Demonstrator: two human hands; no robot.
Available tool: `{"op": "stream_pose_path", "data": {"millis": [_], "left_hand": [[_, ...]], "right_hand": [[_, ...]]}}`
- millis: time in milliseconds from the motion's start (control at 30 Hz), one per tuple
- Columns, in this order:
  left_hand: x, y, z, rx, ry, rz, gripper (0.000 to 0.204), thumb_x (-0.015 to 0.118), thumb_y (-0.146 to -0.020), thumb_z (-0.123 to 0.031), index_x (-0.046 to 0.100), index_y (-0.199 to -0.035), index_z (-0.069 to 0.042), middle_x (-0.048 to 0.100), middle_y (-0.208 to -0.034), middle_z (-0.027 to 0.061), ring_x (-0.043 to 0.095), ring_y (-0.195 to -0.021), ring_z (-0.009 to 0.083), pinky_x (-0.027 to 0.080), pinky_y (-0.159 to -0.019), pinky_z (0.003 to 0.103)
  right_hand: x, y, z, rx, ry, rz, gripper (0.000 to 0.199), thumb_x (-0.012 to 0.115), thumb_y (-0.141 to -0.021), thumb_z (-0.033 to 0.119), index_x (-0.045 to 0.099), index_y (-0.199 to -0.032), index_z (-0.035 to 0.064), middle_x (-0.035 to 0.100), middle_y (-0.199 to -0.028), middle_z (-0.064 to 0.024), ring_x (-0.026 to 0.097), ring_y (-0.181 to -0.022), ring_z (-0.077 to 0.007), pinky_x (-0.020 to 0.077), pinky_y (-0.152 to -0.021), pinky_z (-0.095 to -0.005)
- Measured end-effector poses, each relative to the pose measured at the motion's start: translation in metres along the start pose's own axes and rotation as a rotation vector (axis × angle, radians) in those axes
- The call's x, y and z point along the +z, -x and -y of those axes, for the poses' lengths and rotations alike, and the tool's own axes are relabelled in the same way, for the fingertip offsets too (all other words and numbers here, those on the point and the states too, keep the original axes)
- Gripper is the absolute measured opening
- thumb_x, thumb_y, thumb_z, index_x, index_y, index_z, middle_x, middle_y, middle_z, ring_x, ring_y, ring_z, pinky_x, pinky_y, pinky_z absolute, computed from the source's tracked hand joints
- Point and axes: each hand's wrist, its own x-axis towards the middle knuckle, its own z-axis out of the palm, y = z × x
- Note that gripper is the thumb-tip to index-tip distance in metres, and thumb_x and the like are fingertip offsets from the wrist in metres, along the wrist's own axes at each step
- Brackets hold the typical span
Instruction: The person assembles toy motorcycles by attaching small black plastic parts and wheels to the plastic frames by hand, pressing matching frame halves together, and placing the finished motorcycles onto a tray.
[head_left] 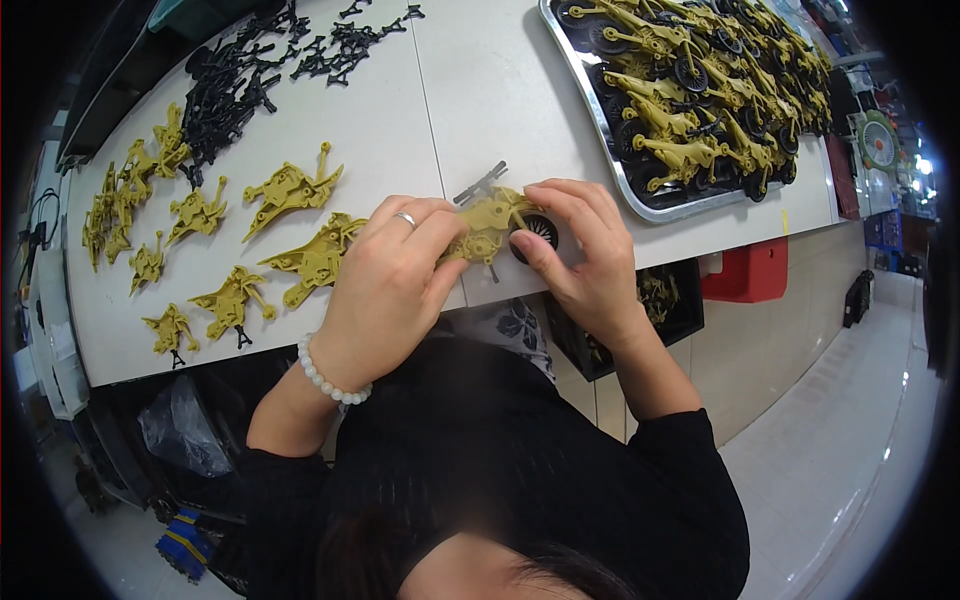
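In front of my body, over the table's near edge, both hands hold a yellow plastic toy motorcycle. My left hand, with a ring and a beaded bracelet, grips its left end with closed fingers. My right hand pinches the right end, around the black spoked wheel. A dark bar-shaped piece sticks out past the toy's far side. Close by my left hand lies a yellow motorcycle body, partly covered by it. More loose yellow bodies are spread farther left, two with small black stands.
A metal tray heaped with yellow toy motorcycles stands at the far right. Black plastic parts lie in a pile at the far left. Below the right table edge are a red bin and a black crate.
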Motion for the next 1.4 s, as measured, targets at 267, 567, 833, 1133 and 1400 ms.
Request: {"op": "stream_pose_path", "data": {"millis": [267,567,833,1133,1400], "left_hand": [[0.003,0.001,-0.002,0.003,-0.04,-0.013,0.027,0.068,-0.07,0.001,0.057,-0.095,0.0,0.06,-0.096,0.0142,0.057,-0.093,0.0315,0.048,-0.079,0.038],[0.003,0.004,-0.002,-0.002,-0.088,-0.022,0.029,0.069,-0.07,-0.001,0.057,-0.096,0.0,0.059,-0.099,0.0135,0.057,-0.093,0.031,0.048,-0.078,0.039],[0.004,0.004,-0.007,-0.035,-0.11,-0.028,0.028,0.071,-0.07,0.001,0.059,-0.095,0.0,0.06,-0.099,0.0128,0.057,-0.092,0.0311,0.048,-0.076,0.038],[0.006,0.003,-0.007,0.045,-0.03,-0.109,0.033,0.074,-0.071,-0.002,0.057,-0.1,-0.001,0.061,-0.099,0.0141,0.059,-0.089,0.0319,0.049,-0.077,0.037],[0.006,0.008,-0.011,-0.296,0.554,-0.154,0.042,0.077,-0.078,-0.013,0.053,-0.109,0.002,0.062,-0.095,0.0126,0.064,-0.09,0.0213,0.051,-0.078,0.03]], "right_hand": [[0.003,-0.014,-0.002,0.059,0.165,0.088,0.037,0.075,-0.074,0.035,0.065,-0.089,0.0031,0.058,-0.089,-0.0074,0.052,-0.086,-0.0263,0.0431,-0.076,-0.0365],[0.002,-0.022,0.0,0.167,0.093,0.206,0.036,0.078,-0.072,0.028,0.063,-0.09,-0.0002,0.059,-0.089,-0.0082,0.053,-0.086,-0.0244,0.0447,-0.076,-0.0329],[0.0,-0.025,-0.002,0.149,0.07,0.231,0.037,0.08,-0.071,0.026,0.063,-0.09,-0.001,0.06,-0.086,-0.0079,0.054,-0.083,-0.0227,0.0453,-0.074,-0.0313],[-0.007,-0.02,0.008,0.531,-0.53,0.205,0.035,0.082,-0.072,0.013,0.059,-0.095,-0.0007,0.065,-0.092,-0.005,0.06,-0.082,-0.0093,0.049,-0.075,-0.0234],[-0.022,-0.011,0.001,0.568,-0.814,0.155,0.04,0.082,-0.07,0.006,0.055,-0.099,0.0005,0.064,-0.093,-0.0056,0.061,-0.085,-0.0099,0.0484,-0.078,-0.0215]]}}
